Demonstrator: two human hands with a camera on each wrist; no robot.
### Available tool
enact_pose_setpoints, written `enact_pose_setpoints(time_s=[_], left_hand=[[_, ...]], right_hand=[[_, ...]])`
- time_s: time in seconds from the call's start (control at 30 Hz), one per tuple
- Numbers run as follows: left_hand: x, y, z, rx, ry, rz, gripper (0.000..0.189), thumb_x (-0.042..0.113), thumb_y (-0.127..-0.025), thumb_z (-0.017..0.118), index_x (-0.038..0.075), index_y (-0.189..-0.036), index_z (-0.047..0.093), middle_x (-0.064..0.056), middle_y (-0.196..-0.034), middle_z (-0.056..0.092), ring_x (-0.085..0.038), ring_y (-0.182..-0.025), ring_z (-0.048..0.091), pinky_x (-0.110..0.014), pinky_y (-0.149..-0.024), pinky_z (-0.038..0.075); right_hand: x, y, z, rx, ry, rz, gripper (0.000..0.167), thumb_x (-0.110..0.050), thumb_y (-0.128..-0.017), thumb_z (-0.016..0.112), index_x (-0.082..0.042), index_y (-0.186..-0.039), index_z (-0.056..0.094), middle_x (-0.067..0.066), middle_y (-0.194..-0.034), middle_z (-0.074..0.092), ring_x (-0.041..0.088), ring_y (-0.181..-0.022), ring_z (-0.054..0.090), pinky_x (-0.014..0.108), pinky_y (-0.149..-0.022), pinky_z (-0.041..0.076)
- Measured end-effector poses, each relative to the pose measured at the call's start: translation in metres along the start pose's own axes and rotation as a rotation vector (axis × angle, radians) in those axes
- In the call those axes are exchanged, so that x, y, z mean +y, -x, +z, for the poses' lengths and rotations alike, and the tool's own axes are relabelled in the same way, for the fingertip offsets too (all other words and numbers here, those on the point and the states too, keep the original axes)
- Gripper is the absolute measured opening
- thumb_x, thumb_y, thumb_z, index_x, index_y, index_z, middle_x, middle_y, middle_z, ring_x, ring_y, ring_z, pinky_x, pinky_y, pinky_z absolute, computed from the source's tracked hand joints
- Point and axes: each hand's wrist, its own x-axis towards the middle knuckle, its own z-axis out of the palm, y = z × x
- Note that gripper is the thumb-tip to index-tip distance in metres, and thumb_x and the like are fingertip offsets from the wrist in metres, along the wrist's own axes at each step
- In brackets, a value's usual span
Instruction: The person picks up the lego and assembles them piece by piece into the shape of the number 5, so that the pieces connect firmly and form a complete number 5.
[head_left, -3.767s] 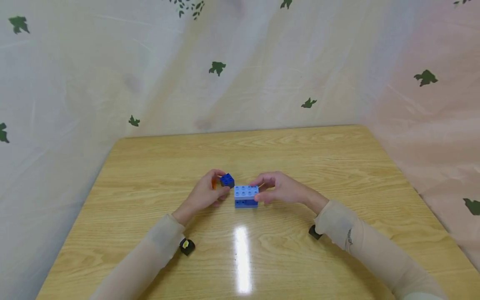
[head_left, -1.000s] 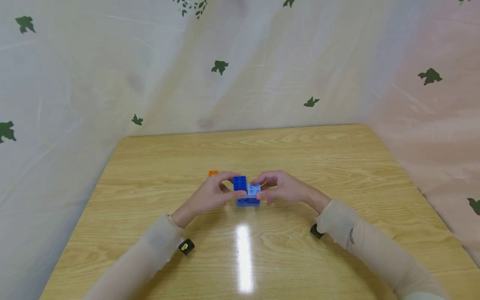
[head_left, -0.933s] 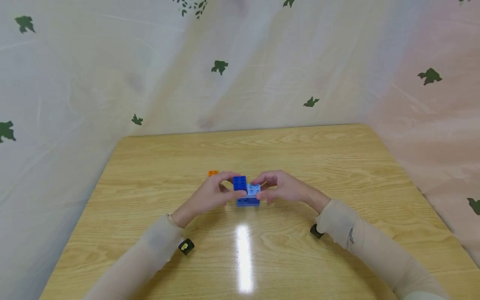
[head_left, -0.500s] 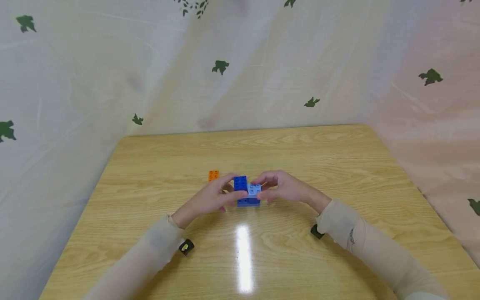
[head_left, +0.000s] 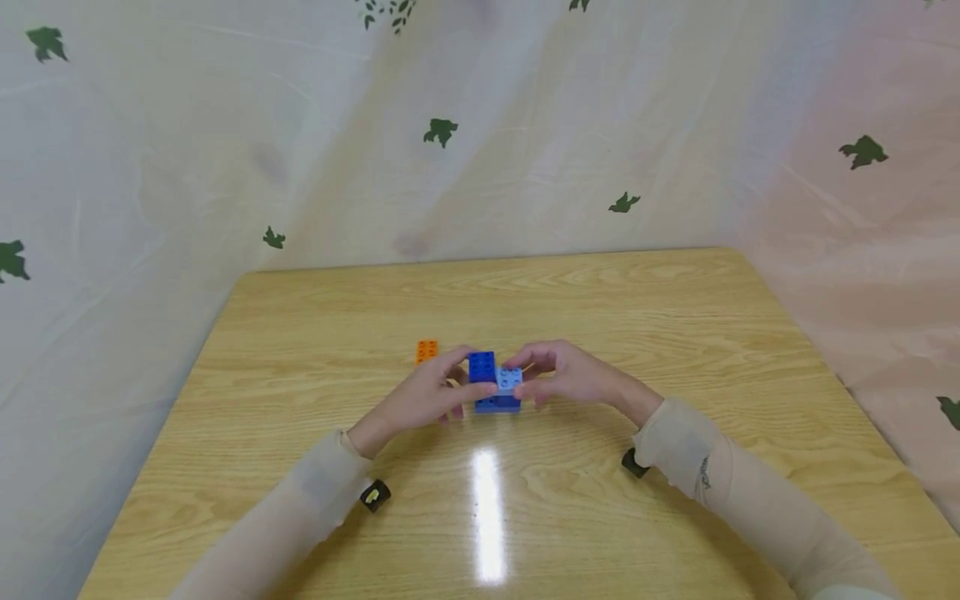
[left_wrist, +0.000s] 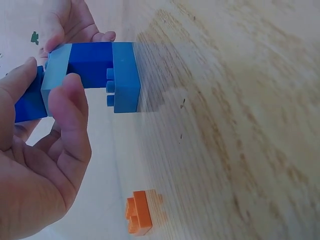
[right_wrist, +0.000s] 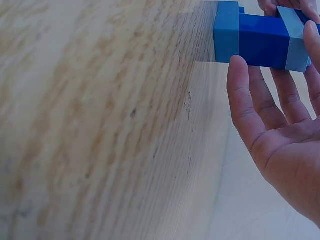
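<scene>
left grip (head_left: 420, 396) pinches top dark blue brick (head_left: 482, 365) on left end of light blue brick (head_left: 510, 379); right grip (head_left: 566, 375) clamped on latter's right end. stack (right_wrist: 265, 41) stands on surface (head_left: 585, 533), orange brick (head_left: 427, 350) near left grip.

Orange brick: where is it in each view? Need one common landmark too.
Head: orange brick slightly left of and below centre.
Left wrist: orange brick near the bottom, left of centre.
Right wrist: not visible.
Shared landmark: blue brick stack, in all three.
</scene>
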Motion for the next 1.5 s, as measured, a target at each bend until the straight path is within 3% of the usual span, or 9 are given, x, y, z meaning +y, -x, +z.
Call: enact_pose_setpoints(time_s=[0.4,0.97,1.5], left_hand=[[0.0037,-0.0002,0.0001,0.004,-0.020,0.000,0.048,0.045,-0.097,0.068,0.023,-0.138,0.056,-0.018,-0.094,0.069,-0.040,-0.065,0.065,-0.045,-0.051,0.056],[0.0061,-0.0021,0.0020,0.014,-0.037,0.016,0.038,0.039,-0.095,0.072,0.024,-0.129,0.061,-0.018,-0.090,0.068,-0.043,-0.063,0.061,-0.028,-0.045,0.049],[0.0047,-0.0036,0.0018,0.025,-0.061,0.001,0.037,0.040,-0.095,0.073,0.026,-0.127,0.061,-0.017,-0.090,0.069,-0.046,-0.060,0.057,-0.024,-0.042,0.043]], right_hand=[[0.0007,0.0001,-0.0001,0.001,0.010,-0.005,0.034,-0.017,-0.095,0.074,-0.009,-0.127,0.066,0.010,-0.122,0.066,0.032,-0.107,0.065,0.054,-0.075,0.060],[-0.0011,-0.0002,0.0009,0.006,0.009,-0.004,0.034,-0.017,-0.095,0.074,-0.009,-0.127,0.066,0.009,-0.124,0.066,0.032,-0.109,0.065,0.055,-0.077,0.060],[-0.0007,-0.0006,0.0000,0.001,0.014,-0.008,0.034,-0.016,-0.095,0.074,-0.008,-0.127,0.066,0.009,-0.124,0.066,0.031,-0.106,0.065,0.056,-0.075,0.060]])
